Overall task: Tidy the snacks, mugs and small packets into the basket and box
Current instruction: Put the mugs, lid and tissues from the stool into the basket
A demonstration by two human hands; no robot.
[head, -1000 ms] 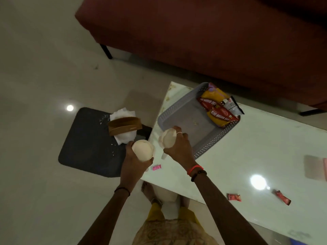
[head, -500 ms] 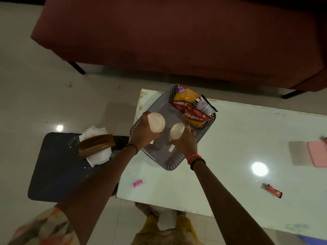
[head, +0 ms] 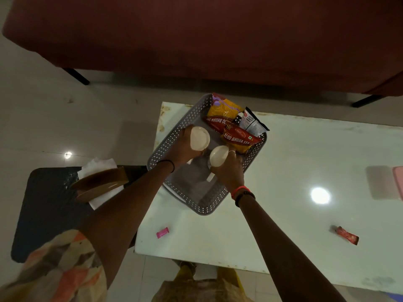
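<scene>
A grey perforated basket (head: 197, 202) sits at the left end of the white table (head: 294, 171). Snack packets (head: 236, 132) lie in its far end. My left hand (head: 184, 148) grips a white mug (head: 199, 138) over the basket's middle. Beside it, my right hand (head: 229, 173) grips a second white mug (head: 218, 155), also inside the basket's rim. A small pink packet (head: 162, 232) lies near the table's front left edge. A red packet (head: 346, 234) lies on the table at the right.
A dark low stool (head: 46, 205) left of the table carries a wooden holder (head: 101, 184) with white tissues. A dark red sofa (head: 207, 38) runs behind the table. A pink object (head: 398, 182) shows at the right edge.
Both hands have carried the mugs from the table's left edge forward over the basket and lowered them inside its rim.
</scene>
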